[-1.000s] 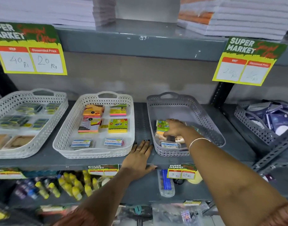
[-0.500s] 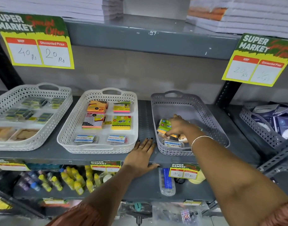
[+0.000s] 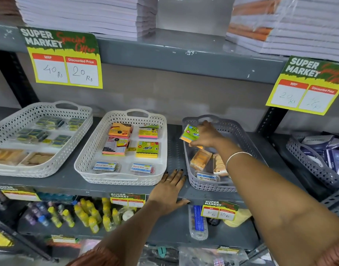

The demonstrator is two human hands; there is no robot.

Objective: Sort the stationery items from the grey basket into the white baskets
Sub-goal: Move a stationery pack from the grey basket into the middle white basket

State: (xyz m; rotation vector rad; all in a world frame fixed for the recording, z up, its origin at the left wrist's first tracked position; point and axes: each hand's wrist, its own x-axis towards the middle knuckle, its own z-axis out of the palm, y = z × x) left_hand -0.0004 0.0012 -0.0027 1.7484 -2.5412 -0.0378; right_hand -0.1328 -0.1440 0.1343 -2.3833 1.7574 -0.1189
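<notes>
A: Head view first. What do the baskets hold?

B: The grey basket, right of centre, is perforated plastic with a handle cut-out. Low in it lie an orange block in clear wrap, a pack of tan pieces and a labelled clear box.

A: And the white ones?

B: The middle white basket, the same lattice plastic, carries sticky-note pads in two columns, with two clear labelled boxes along its near edge. The left white basket, at the left edge of the frame, holds small dark wrapped packs at the back and flat tan packs in front.

A: The hands?

B: The right hand is up over the grey basket's left wall, fingers closed around a green-and-yellow sticky-note pad, which is tilted and lifted clear of the basket floor. The left hand lies flat on the grey metal shelf, fingers spread and holding nothing, between the middle white basket and the grey one.
</notes>
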